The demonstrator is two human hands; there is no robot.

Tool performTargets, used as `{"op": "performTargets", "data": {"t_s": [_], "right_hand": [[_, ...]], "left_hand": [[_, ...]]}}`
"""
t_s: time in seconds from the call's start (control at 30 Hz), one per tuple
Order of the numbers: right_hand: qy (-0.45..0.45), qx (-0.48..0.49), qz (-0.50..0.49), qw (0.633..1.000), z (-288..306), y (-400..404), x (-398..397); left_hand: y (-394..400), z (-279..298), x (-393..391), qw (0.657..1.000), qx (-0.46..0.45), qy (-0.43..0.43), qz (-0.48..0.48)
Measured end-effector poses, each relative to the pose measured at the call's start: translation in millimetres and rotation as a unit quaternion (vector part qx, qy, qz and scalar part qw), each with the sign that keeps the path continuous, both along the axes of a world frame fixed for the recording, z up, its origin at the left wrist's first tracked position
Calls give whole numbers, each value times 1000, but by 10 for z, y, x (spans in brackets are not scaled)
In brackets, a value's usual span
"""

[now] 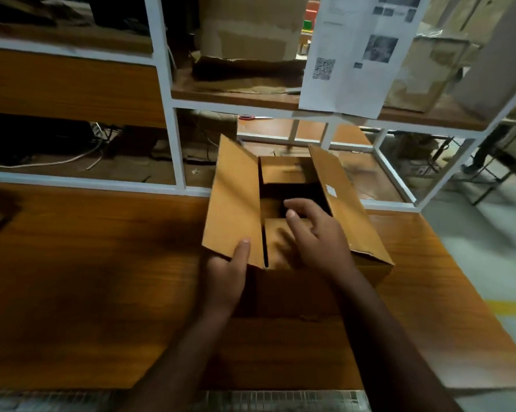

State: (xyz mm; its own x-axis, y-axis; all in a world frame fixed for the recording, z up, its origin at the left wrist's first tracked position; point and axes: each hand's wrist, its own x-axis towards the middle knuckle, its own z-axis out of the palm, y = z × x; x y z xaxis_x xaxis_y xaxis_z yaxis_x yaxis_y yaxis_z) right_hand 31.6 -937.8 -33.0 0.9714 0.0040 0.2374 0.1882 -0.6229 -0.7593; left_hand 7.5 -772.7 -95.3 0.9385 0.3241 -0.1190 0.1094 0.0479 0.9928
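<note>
Cardboard box (236, 203); white label (330, 191) unreadable

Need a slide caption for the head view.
Left hand grips the left flap of a cardboard box; right hand reaches over its opening.

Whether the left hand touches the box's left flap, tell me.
Touching. Head view: the left hand pinches the left flap at its near edge.

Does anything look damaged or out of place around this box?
The cardboard box itself looks sound. On the shelf above, a larger carton has a torn, crumpled bottom edge, and a printed sheet hangs over the shelf front.
</note>
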Motion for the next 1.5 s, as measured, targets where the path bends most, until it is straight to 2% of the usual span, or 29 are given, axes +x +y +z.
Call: {"op": "performTargets", "data": {"t_s": [0.03, 0.07, 0.13, 0.2, 0.23, 0.27, 0.3, 0.33, 0.37, 0.43, 0.47, 0.53, 0.6, 0.67, 0.73, 0.77, 0.83, 0.87, 0.9, 0.93, 1.0, 1.13, 1.2, 1.23, 1.27, 1.33, 1.37, 1.43, 1.5], "right_hand": [[36, -107, -22, 993, -81, -38, 46], [74, -174, -29, 981, -146, -59, 76], [115, -188, -47, 974, -189, -60, 119], [108, -135, -72, 982, -188, -54, 211], [106, -110, -83, 985, -181, -38, 264], [103, -98, -94, 985, -196, -38, 320], [97, -104, -105, 984, -206, -40, 350], [79, -124, -117, 982, -225, -46, 363], [43, -153, -131, 979, -231, -52, 341], [-102, -187, -143, 966, -233, -97, 247], [-193, -167, -151, 955, -201, -117, 183], [-340, -121, -173, 916, -108, -118, 42], [-402, -139, -176, 888, -63, -82, -115], [-414, -177, -175, 876, -58, -59, -320], [-376, -194, -194, 885, 35, -120, -563], [-304, -197, -199, 911, 104, -171, -665], [-65, -224, -189, 954, 193, -277, -777], [25, -245, -169, 954, 172, -322, -790], [76, -268, -150, 949, 124, -348, -788], [87, -285, -138, 945, 45, -359, -784], [47, -292, -139, 945, -133, -298, -757], [39, -143, -166, 975, -214, -221, -593], [11, -106, -204, 973, -127, -366, -468], [8, -117, -233, 965, -80, -470, -397], [27, -151, -265, 952, -64, -582, -330], [126, -220, -304, 918, -126, -802, -209], [186, -202, -304, 912, -183, -910, -163], [263, -105, -285, 916, -250, -1046, -100], [286, -122, -274, 910, -188, -1115, -91]], "left_hand": [[90, 12, 3, 999, 20, -40, 8], [174, 19, 24, 996, 45, -81, 1], [278, 82, 123, 988, 102, -118, 11], [390, 187, 278, 963, 209, -157, 68], [448, 229, 349, 932, 303, -178, 84], [494, 260, 399, 887, 405, -205, 80], [520, 256, 440, 841, 487, -233, 40], [510, 235, 455, 811, 528, -250, -27], [479, 198, 434, 807, 531, -240, -98], [413, 172, 339, 845, 465, -178, -193], [380, 179, 315, 867, 431, -149, -202], [303, 255, 312, 887, 405, -117, -187], [218, 335, 361, 895, 394, -71, -196], [124, 373, 433, 884, 407, -16, -229], [54, 361, 496, 874, 411, 18, -259], [34, 340, 517, 879, 395, 28, -266], [0, 280, 531, 890, 370, 36, -263], [-18, 255, 531, 894, 363, 36, -259], [-29, 231, 529, 897, 358, 36, -256], [-33, 216, 528, 899, 356, 37, -253], [-10, 207, 533, 898, 358, 39, -252], [58, 192, 568, 891, 367, 55, -261], [77, 184, 576, 897, 358, 63, -251], [82, 176, 574, 903, 345, 66, -246], [83, 163, 564, 908, 333, 68, -244], [61, 135, 527, 913, 320, 65, -243], [38, 130, 501, 915, 316, 62, -243], [-32, 121, 450, 907, 338, 48, -244], [-108, 137, 410, 879, 406, 42, -246]]}}
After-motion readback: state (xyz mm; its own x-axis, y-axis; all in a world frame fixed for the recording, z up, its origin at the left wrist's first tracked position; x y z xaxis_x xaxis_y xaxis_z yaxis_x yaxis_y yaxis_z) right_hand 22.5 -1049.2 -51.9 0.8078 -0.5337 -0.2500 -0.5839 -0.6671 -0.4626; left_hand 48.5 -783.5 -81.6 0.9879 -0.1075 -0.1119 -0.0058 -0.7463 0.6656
